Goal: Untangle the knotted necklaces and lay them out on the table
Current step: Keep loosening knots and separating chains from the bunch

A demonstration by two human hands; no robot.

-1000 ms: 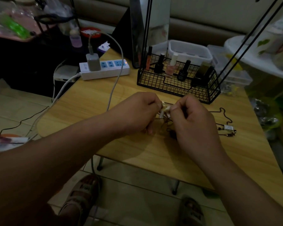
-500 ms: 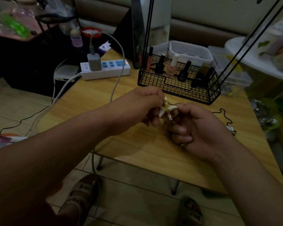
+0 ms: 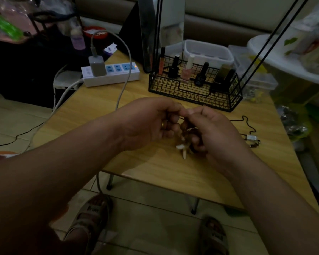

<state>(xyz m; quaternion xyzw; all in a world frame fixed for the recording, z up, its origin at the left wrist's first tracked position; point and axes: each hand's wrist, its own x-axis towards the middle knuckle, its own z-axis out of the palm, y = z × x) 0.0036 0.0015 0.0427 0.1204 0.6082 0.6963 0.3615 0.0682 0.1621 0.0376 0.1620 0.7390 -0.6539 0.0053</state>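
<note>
Above the middle of the wooden table [image 3: 155, 168], my left hand [image 3: 151, 122] and my right hand [image 3: 210, 129] meet fingertip to fingertip and pinch a thin cord of the knotted necklace bundle [image 3: 183, 144]. Pale tooth-shaped pieces and dark beads of the bundle hang down between the hands, just over the table top. A second necklace [image 3: 251, 138] with a black cord and a small silver pendant lies on the table to the right of my right hand.
A black wire basket [image 3: 193, 89] of nail polish bottles stands behind the hands. A white power strip [image 3: 111, 74] with a plugged charger and its cable [image 3: 123, 83] sits at the back left. The table's near edge is below my wrists.
Both hands rose and closed together at the fingertips on the cord. The pale pieces, held up between the hands before, now dangle lower under my right hand.
</note>
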